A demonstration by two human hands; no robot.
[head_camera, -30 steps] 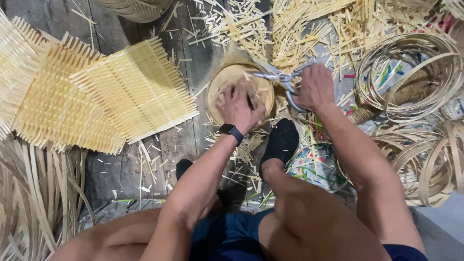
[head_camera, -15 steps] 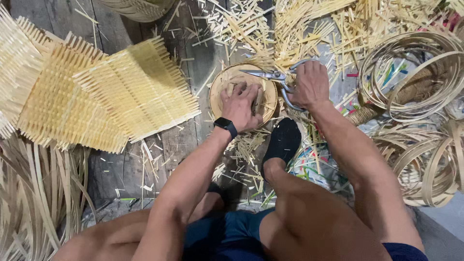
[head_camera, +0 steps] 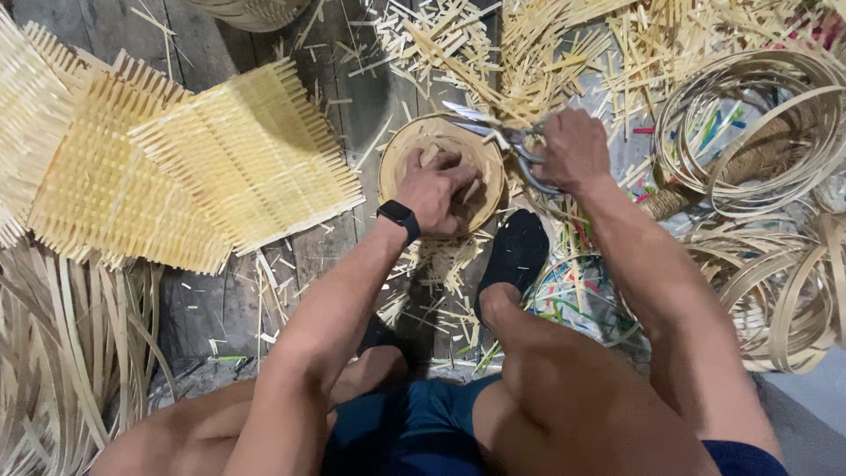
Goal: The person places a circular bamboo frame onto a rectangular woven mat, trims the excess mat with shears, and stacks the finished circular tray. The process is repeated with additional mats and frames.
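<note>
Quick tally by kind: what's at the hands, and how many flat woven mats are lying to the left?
Round woven baskets under the left hand: 1
Scissors in the right hand: 1
Flat woven mats: 3 fully or partly in view
Total: 5
Loose strips and hoops are too many to count.

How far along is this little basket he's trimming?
Done: the small round basket is woven into shape, and cut strips litter the floor. In hand: the left hand presses inside it while the right hand works scissors at its rim. Left: flat woven mats and hoops lie unused.
</note>
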